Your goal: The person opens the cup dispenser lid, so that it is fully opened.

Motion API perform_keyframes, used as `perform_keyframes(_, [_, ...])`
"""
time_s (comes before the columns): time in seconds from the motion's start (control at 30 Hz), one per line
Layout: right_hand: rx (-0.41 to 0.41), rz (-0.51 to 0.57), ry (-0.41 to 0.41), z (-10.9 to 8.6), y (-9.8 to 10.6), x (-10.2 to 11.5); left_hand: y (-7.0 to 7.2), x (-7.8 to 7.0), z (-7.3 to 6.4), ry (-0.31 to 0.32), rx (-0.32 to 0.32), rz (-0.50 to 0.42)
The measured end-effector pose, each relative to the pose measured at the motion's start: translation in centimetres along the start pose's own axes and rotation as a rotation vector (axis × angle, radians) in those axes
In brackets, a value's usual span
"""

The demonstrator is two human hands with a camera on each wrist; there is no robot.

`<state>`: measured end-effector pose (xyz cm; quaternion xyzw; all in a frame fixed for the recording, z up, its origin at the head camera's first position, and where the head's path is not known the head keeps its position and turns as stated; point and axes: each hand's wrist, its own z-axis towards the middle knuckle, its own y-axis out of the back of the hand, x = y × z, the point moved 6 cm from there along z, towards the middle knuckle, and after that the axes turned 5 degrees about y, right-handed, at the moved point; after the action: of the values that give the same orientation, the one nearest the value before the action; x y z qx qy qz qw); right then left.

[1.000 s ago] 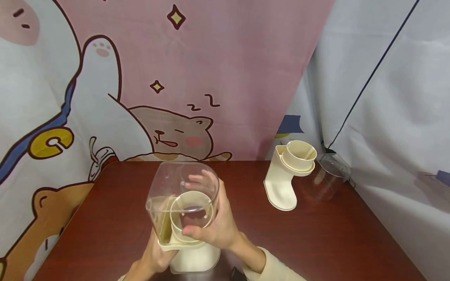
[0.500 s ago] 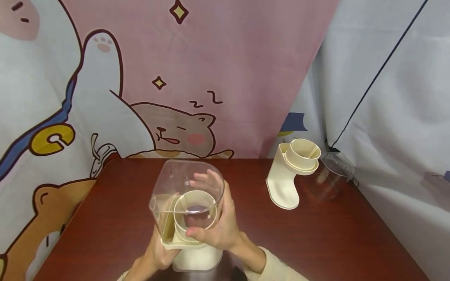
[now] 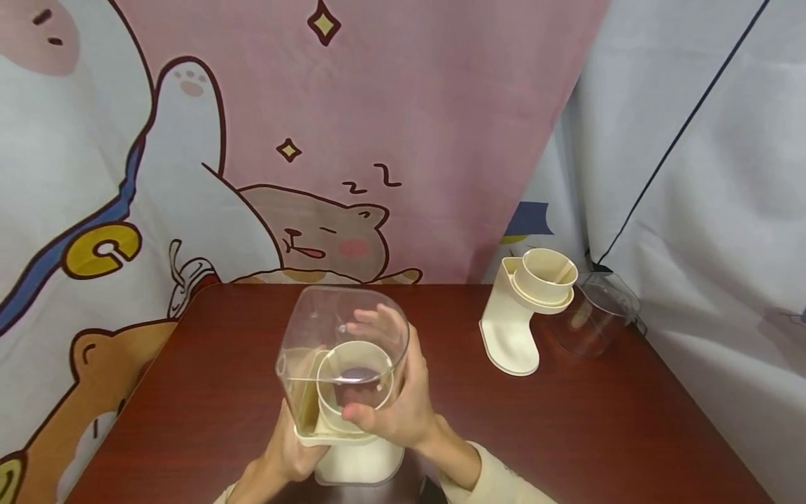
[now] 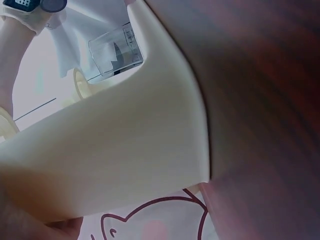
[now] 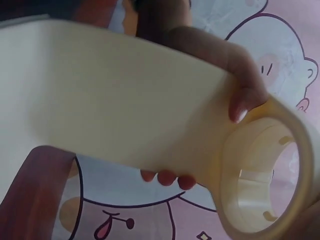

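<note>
A cream plastic stand (image 3: 360, 462) with a round collar (image 3: 355, 353) rests its base on the table near me. Over the collar sits a clear plastic container (image 3: 315, 315), its open mouth facing up. My left hand (image 3: 286, 448) grips the stand's upright from the left, under the collar; in the right wrist view, the left hand's thumb and fingers wrap both edges of the upright (image 5: 125, 95). My right hand (image 3: 403, 406) curves round the container's right side, thumb nearest me. Its farther fingers show through the clear wall. The left wrist view is mostly filled by the upright (image 4: 120, 140).
A second cream stand (image 3: 511, 343) with the same collar stands at the back right of the dark red table (image 3: 220, 364). Beside it is another clear container (image 3: 601, 308). A cartoon-print curtain (image 3: 453, 140) hangs behind the table.
The head view shifts slightly, so everything lies a little further right in it. Both hands keep their holds, and the stand and container stay together.
</note>
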<state>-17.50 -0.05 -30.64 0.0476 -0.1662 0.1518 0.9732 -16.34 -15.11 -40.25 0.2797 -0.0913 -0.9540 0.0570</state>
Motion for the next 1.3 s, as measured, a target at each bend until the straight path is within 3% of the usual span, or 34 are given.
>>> perform_keyframes(0.13, [0.008,-0.025,0.036,0.1,0.1,0.1,0.0,0.0,0.1,-0.017,-0.006,0.013])
perform_keyframes(0.37, [-0.021,0.076,-0.071,0.2,0.1,-0.7,0.2,0.1,0.3,-0.017,-0.032,0.134])
perform_keyframes(0.5, [-0.001,0.136,-0.086,0.5,0.3,-1.1,0.3,0.3,0.3,-0.001,-0.034,0.171])
perform_keyframes(0.83, [0.023,0.086,0.053,0.4,0.5,-0.7,0.2,0.2,0.2,-0.015,0.012,0.183])
perform_keyframes(1.0, [0.012,0.059,0.074,0.3,0.6,-0.6,0.1,0.2,0.2,-0.025,0.018,0.176])
perform_keyframes(1.13, [-0.035,0.077,0.01,0.5,0.7,-0.8,0.1,0.3,0.3,-0.005,0.014,0.14])
perform_keyframes(1.2, [-0.099,0.117,-0.051,0.7,1.2,-1.1,0.2,0.3,0.4,0.0,0.007,0.128])
perform_keyframes(1.3, [-0.208,0.178,-0.049,1.6,2.8,-0.5,0.2,0.3,0.4,0.002,0.009,0.113])
